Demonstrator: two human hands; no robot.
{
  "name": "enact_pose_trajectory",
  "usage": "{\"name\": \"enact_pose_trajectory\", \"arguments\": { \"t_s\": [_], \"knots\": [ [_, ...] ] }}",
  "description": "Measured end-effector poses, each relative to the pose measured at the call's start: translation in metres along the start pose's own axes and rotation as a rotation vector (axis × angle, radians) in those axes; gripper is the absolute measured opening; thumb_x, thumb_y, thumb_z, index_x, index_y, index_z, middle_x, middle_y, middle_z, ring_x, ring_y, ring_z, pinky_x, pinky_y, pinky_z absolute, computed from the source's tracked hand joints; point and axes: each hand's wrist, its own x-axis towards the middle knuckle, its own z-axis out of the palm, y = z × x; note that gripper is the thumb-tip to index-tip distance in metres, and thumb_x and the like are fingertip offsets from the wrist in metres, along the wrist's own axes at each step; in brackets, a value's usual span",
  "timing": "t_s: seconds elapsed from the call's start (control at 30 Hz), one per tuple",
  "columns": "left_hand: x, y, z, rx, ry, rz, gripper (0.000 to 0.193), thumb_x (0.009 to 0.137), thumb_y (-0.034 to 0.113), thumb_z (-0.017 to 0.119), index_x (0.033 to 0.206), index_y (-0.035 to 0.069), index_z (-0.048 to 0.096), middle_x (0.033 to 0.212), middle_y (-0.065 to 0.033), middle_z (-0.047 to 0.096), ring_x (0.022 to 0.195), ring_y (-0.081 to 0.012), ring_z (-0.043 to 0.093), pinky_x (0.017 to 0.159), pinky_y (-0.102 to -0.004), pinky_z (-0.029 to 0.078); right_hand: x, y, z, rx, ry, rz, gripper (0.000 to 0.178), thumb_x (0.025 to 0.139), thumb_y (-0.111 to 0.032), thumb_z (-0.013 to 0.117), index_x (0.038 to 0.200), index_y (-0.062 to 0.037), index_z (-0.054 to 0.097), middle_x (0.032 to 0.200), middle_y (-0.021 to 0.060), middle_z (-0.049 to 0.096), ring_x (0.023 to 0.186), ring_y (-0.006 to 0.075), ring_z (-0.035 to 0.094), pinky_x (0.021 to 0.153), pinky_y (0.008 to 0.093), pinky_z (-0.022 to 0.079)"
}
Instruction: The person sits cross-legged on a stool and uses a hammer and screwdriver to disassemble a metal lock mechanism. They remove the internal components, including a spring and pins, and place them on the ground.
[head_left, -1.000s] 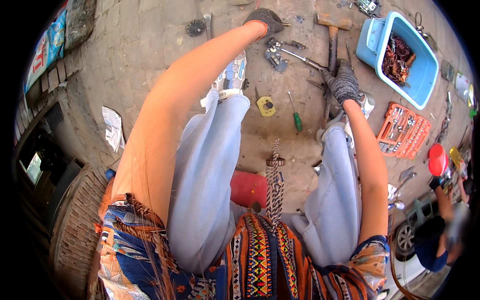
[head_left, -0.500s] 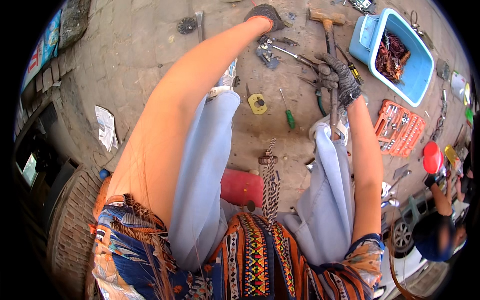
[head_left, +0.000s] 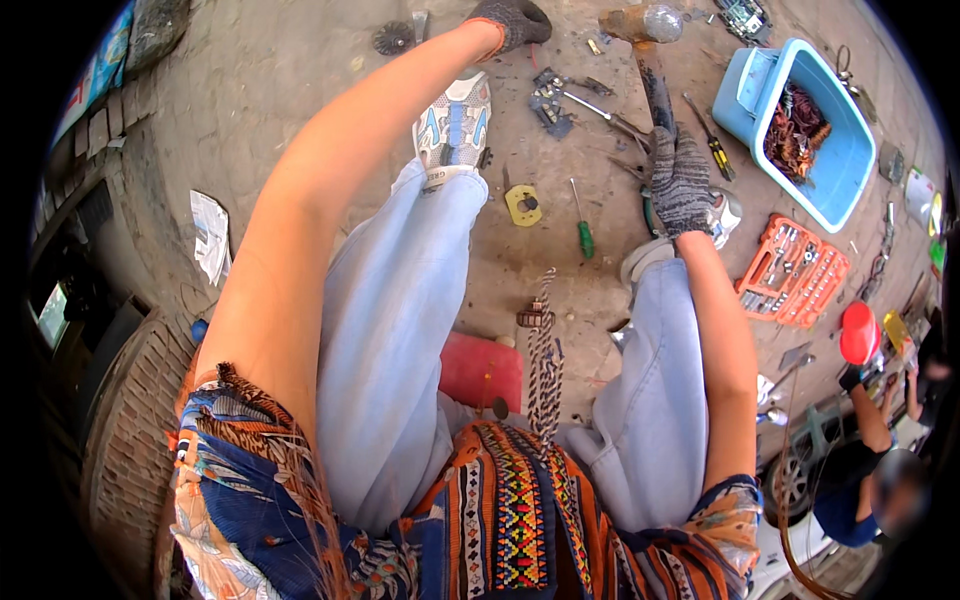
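My right hand (head_left: 682,185), in a grey knit glove, is closed round the dark handle of a hammer (head_left: 655,95). The hammer's blocky head points away from me, with a pale round end face, and the handle's near end is hidden. My left hand (head_left: 518,22), in a dark glove with an orange cuff, reaches to the far edge with fingers curled; what they hold, if anything, cannot be made out. Below it lie broken dark pieces (head_left: 552,118). Close to my right hand are a yellow-and-black screwdriver (head_left: 718,155) and pliers-like tools (head_left: 628,128).
A blue tub (head_left: 740,100) with copper-coloured scrap stands at right, near an orange socket set (head_left: 795,270). A green screwdriver (head_left: 585,238) and yellow plate (head_left: 523,205) lie between my feet. A grinding disc (head_left: 394,38) is at the far left. Another person (head_left: 865,500) works at lower right.
The hammer's head has turned and its handle looks shorter beyond my right hand. My left hand has moved slightly farther away and left. The other person at lower right has shifted.
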Motion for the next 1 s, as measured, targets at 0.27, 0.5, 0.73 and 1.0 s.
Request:
{"name": "enact_pose_trajectory", "arguments": {
  "t_s": [0.27,0.5,0.73,1.0],
  "knots": [
    [0.016,-0.053,0.017,-0.104,0.123,0.086,0.031,0.073,0.03,0.067,0.098,0.012,0.07,0.101,-0.0055,0.068,0.085,-0.019,0.064,0.079,-0.0307,0.049,0.023,0.003,0.019,-0.049,-0.115,0.168,0.047,0.093,-0.042,0.04,0.104,0.0016,0.055,0.088,0.0287,0.059,0.087,0.0428,0.057,0.076,0.0488,0.044],
    [-0.016,-0.021,-0.004,-0.521,0.034,-0.108,0.025,0.075,0.021,0.067,0.094,0.003,0.069,0.085,-0.0083,0.067,0.075,-0.0136,0.062,0.068,-0.027,0.049,0.005,-0.011,0.005,-0.114,-0.035,0.007,0.048,0.092,-0.044,0.042,0.101,0.0012,0.056,0.086,0.0269,0.06,0.085,0.0414,0.058,0.074,0.0478,0.045],
    [0.008,-0.042,0.01,-0.634,0.002,-0.089,0.029,0.076,0.022,0.069,0.103,0.009,0.068,0.094,-0.0037,0.068,0.079,-0.0121,0.062,0.071,-0.0256,0.049,0.015,-0.012,0.012,0.302,-0.153,0.242,0.042,0.093,-0.042,0.044,0.092,-0.0025,0.058,0.064,0.0127,0.059,0.056,0.0228,0.057,0.054,0.0348,0.046],
    [-0.016,-0.026,0.004,-0.926,-0.133,-0.049,0.026,0.08,0.014,0.066,0.106,0.009,0.066,0.097,-0.0033,0.066,0.084,-0.0109,0.062,0.07,-0.0236,0.049,-0.001,0.02,-0.019,0.81,-0.386,0.633,0.036,0.083,-0.042,0.063,0.082,-0.0061,0.057,0.054,0.0004,0.052,0.038,0.0085,0.044,0.035,0.023,0.033]
  ]
}}
